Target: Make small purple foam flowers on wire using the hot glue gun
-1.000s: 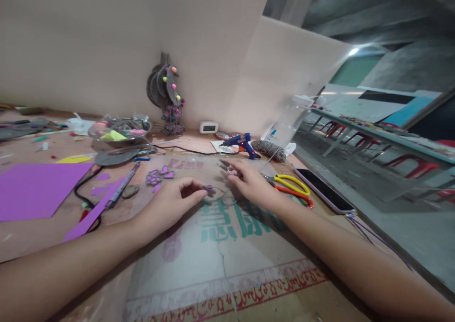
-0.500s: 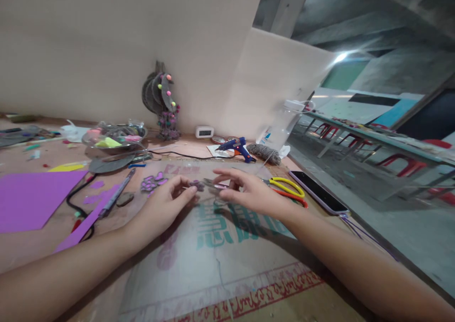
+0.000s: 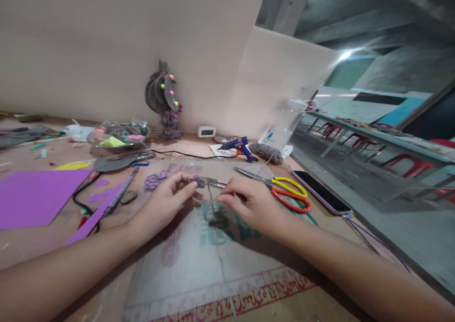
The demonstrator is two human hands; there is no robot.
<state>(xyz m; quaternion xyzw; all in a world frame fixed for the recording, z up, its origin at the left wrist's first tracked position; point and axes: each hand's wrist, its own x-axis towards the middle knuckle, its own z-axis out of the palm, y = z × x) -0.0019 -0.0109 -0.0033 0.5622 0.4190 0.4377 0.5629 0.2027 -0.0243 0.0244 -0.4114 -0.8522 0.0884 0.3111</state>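
Plastic sheet (image 3: 156, 274): on table (image 3: 21, 246)
Grey floor (image 3: 355, 189): at right
Left hand (image 3: 170, 194): pinches purple piece (image 3: 199, 182)
Right hand (image 3: 249, 201): pinches grey yarn (image 3: 210, 194)

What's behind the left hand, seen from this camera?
Beyond the left hand, purple pieces with grey edges show in a cluster; whether more lie behind the hand cannot be seen. The small purple piece it pinches is itself partly covered.

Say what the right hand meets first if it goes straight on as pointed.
Past the thin strand it seems to pinch, probably the left hand, which holds a small purple piece; depth across the gap is unclear.
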